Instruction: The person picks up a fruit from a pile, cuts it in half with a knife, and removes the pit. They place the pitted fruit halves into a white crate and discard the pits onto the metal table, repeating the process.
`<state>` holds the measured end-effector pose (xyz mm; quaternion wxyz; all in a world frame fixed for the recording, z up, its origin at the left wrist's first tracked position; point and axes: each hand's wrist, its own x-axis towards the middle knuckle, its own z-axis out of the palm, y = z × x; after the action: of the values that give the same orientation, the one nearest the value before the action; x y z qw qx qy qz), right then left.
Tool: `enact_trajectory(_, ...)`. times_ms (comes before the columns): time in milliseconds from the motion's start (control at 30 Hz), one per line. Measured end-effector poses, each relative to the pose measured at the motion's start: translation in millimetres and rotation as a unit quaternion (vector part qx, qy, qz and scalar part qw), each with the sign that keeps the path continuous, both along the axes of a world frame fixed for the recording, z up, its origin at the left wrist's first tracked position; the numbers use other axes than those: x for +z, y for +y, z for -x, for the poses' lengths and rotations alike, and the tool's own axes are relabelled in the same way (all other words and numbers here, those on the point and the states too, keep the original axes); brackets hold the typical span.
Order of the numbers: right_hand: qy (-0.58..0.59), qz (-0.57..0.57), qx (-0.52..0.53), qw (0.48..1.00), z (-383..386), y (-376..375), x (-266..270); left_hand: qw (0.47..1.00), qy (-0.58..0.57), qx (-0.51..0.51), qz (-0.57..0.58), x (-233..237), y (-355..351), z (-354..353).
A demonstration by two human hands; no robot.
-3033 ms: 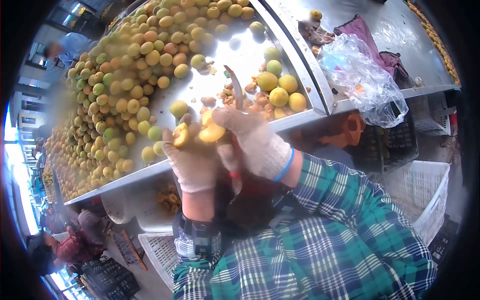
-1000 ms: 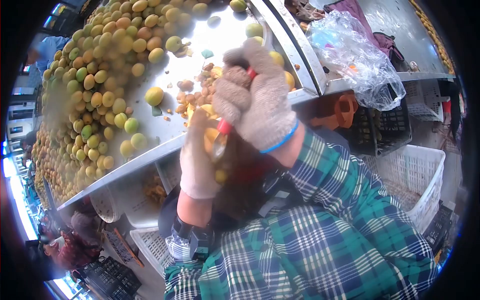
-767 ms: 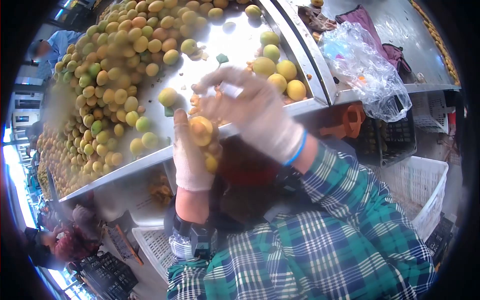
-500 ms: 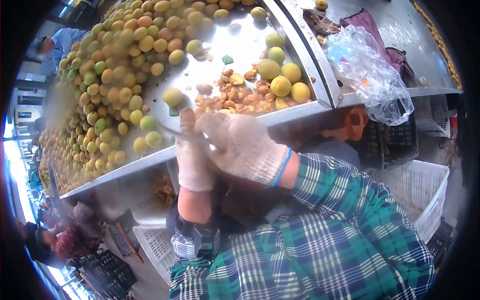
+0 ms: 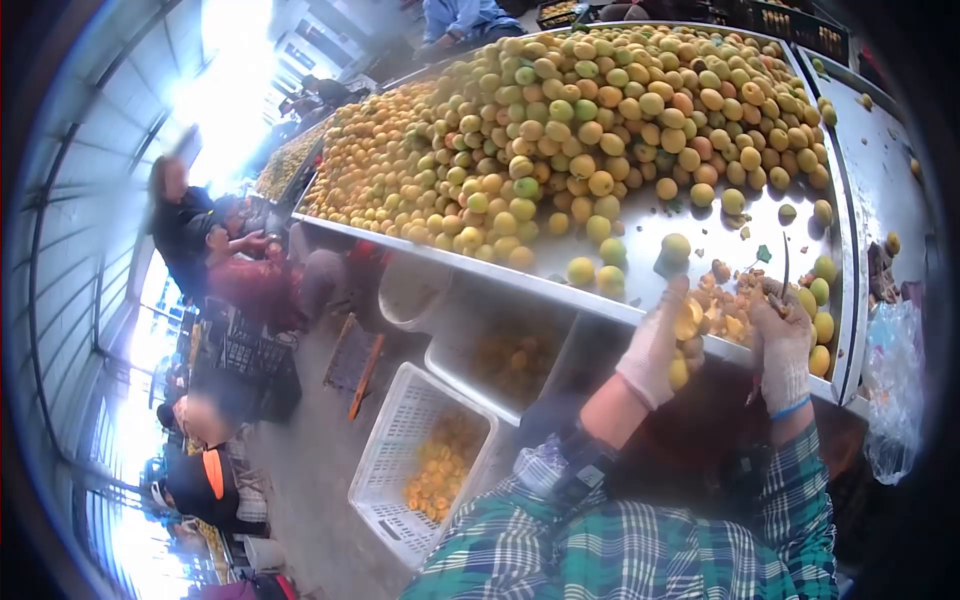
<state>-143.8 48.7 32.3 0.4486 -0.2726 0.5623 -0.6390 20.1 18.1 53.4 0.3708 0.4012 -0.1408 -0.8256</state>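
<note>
My left hand [image 5: 652, 348], in a pale knitted glove, is at the table's front edge, its fingers partly curled. Cut apricot halves [image 5: 688, 321] lie against its palm side, some below the rim level; they look held there. My right hand [image 5: 783, 350], in a matching soiled glove, is closed around a thin knife, whose dark blade [image 5: 786, 258] points up. Between the hands lies a pile of apricot stones and scraps [image 5: 722, 300]. A whole apricot [image 5: 676, 247] sits just beyond my left fingertips.
A large heap of apricots [image 5: 600, 120] covers much of the metal table [image 5: 560, 235]. Below left stand a white crate [image 5: 375, 470] with apricot halves and a pale tub [image 5: 460, 365]. A plastic bag [image 5: 893, 385] hangs at the right. Several people [image 5: 265, 270] are at the left.
My view has swung left, showing more of the floor and crates. My hands were together around the knife; now they are apart, and apricot halves show at my left hand.
</note>
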Motion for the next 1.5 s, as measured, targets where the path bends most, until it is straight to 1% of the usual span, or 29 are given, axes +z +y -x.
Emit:
enact_trajectory(100, 0.015, -0.038, 0.033, 0.999, -3.6, 4.3, 3.8, 0.999, 0.027, 0.023, 0.037, 22.4, 12.0, -36.6)
enact_trajectory(167, -0.106, -0.001, 0.008, 0.994, -0.7, 3.2, -3.9, 0.996, -0.001, 0.059, 0.063, 39.6, 24.7, -65.8)
enact_trajectory(233, -0.113, -0.011, 0.023, 0.993, 3.7, 11.3, 5.9, 0.994, -0.014, 0.096, 0.057, 42.8, 38.8, -106.7)
enact_trajectory(300, -0.2, 0.067, 0.051, 0.976, 5.0, 20.3, 4.1, 0.988, -0.047, 0.139, 0.041, 46.4, 59.6, -154.5)
enact_trajectory(333, -0.197, 0.071, 0.072, 0.975, 9.4, 24.5, -2.4, 0.987, -0.018, 0.16, 0.014, 34.7, 69.0, -187.1)
enact_trajectory(367, -0.205, 0.054, 0.072, 0.975, 7.7, 30.7, -2.0, 0.98, -0.069, 0.18, 0.039, 39.0, 86.9, -210.1)
enact_trajectory(433, -0.21, 0.051, 0.081, 0.973, 4.9, 43.8, -7.1, 0.96, -0.074, 0.269, 0.009, 18.9, 120.8, -273.1)
enact_trajectory(500, -0.181, 0.026, 0.066, 0.981, 0.8, 63.0, -10.5, 0.916, -0.171, 0.361, -0.027, 17.0, 153.0, -311.0)
enact_trajectory(567, -0.224, 0.021, 0.081, 0.971, 2.8, 82.2, -18.1, 0.898, -0.206, 0.387, -0.022, -20.7, 188.0, -380.4)
enact_trajectory(600, -0.238, -0.003, 0.045, 0.97, 0.5, 88.6, -20.2, 0.87, -0.251, 0.422, -0.051, -25.8, 200.5, -393.0)
enact_trajectory(633, -0.231, -0.01, 0.046, 0.972, -0.5, 93.7, -21.5, 0.838, -0.295, 0.453, -0.078, -30.6, 210.4, -403.6)
enact_trajectory(667, -0.243, -0.009, 0.055, 0.968, -1.3, 97.6, -21.8, 0.845, -0.27, 0.456, -0.077, -36.1, 221.1, -415.4)
enact_trajectory(767, -0.242, -0.001, 0.063, 0.968, -7.9, 102.6, -24.9, 0.819, -0.3, 0.482, -0.089, -69.9, 235.4, -436.6)
enact_trajectory(800, -0.24, 0.0, 0.064, 0.969, -7.2, 102.6, -24.1, 0.832, -0.281, 0.47, -0.089, -80.4, 238.1, -445.8)
enact_trajectory(900, -0.23, 0.008, 0.071, 0.971, -14.7, 105.2, -13.5, 0.826, -0.283, 0.477, -0.1, -116.6, 231.9, -457.1)
enact_trajectory(933, -0.231, 0.012, 0.077, 0.97, -17.5, 106.2, -9.6, 0.826, -0.279, 0.483, -0.076, -132.3, 226.1, -458.2)
enact_trajectory(967, -0.233, 0.017, 0.083, 0.969, -20.1, 106.8, -6.5, 0.858, -0.238, 0.451, -0.065, -159.3, 223.9, -477.0)
enact_trajectory(1000, -0.239, 0.026, 0.107, 0.965, -18.6, 107.5, -7.9, 0.86, -0.232, 0.451, -0.064, -184.9, 216.5, -481.1)
enact_trajectory(1067, -0.225, 0.03, 0.097, 0.969, -24.9, 107.8, -4.4, 0.878, -0.254, 0.404, 0.041, -216.2, 197.6, -487.1)
enact_trajectory(1100, -0.215, 0.032, 0.087, 0.972, -27.5, 108.2, -1.7, 0.859, -0.105, 0.494, -0.09, -177.4, 179.2, -459.6)
enact_trajectory(1167, -0.202, 0.027, 0.066, 0.977, -33.1, 107.0, 4.2, 0.833, -0.14, 0.522, -0.114, -170.5, 162.4, -450.8)
enact_trajectory(1233, -0.205, 0.051, 0.068, 0.975, -33.3, 106.7, 4.8, 0.842, -0.166, 0.503, -0.099, -203.8, 154.5, -469.0)
enact_trajectory(1267, -0.216, 0.045, 0.064, 0.973, -29.2, 105.6, 1.8, 0.868, -0.155, 0.47, -0.05, -205.3, 159.7, -466.3)
enact_trajectory(1300, -0.232, 0.011, -0.005, 0.973, -51.2, 109.0, 18.7, 0.89, -0.115, 0.44, -0.022, -209.7, 162.5, -468.3)
enact_trajectory(1333, -0.256, 0.002, 0.031, 0.966, -40.4, 110.4, 12.1, 0.911, -0.066, 0.406, 0.0, -216.0, 162.6, -470.7)
enact_trajectory(1367, -0.269, 0.001, 0.045, 0.962, -36.7, 107.3, 10.1, 0.909, -0.084, 0.408, -0.004, -193.8, 155.9, -452.6)
enact_trajectory(1400, -0.228, -0.028, 0.003, 0.973, -37.8, 109.1, 12.7, 0.899, -0.144, 0.414, -0.02, -168.2, 146.5, -434.3)
enact_trajectory(1433, -0.221, -0.054, -0.025, 0.974, -46.5, 108.8, 24.1, 0.912, -0.17, 0.372, -0.007, -173.1, 137.3, -444.1)
enact_trajectory(1500, -0.203, -0.072, -0.02, 0.976, -48.1, 111.2, 30.0, 0.901, -0.246, 0.356, -0.005, -139.0, 119.6, -427.4)
